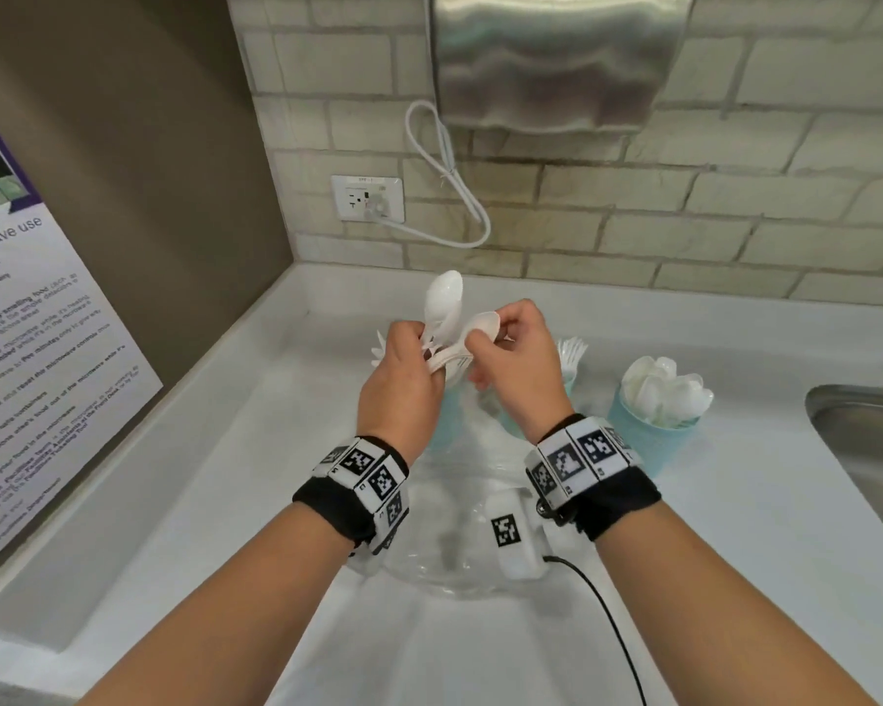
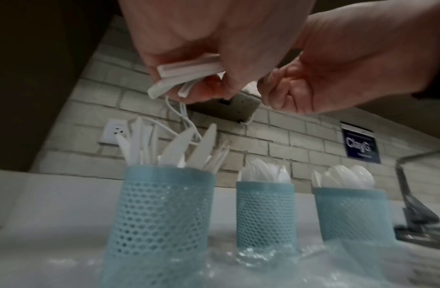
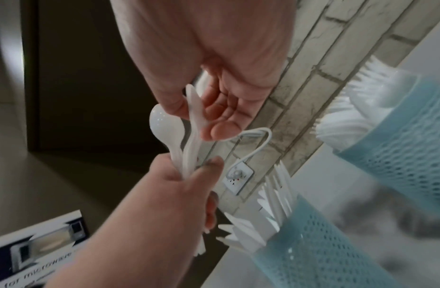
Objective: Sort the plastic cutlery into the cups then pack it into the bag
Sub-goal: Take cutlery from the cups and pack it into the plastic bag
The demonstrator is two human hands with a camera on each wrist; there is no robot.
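While the left hand (image 1: pixel 401 394) gripped a bunch of white spoons (image 1: pixel 444 318) mid-frame, the right hand (image 1: pixel 518 364) pinched one spoon bowl between thumb and fingers. Three blue mesh cups (image 2: pixel 162 210) sat lower in the left wrist view, holding knives, forks and spoons. The poster (image 1: pixel 31 318) at left read "microwave use", and a wall sign (image 2: pixel 360 145) at right was too blurry to read.
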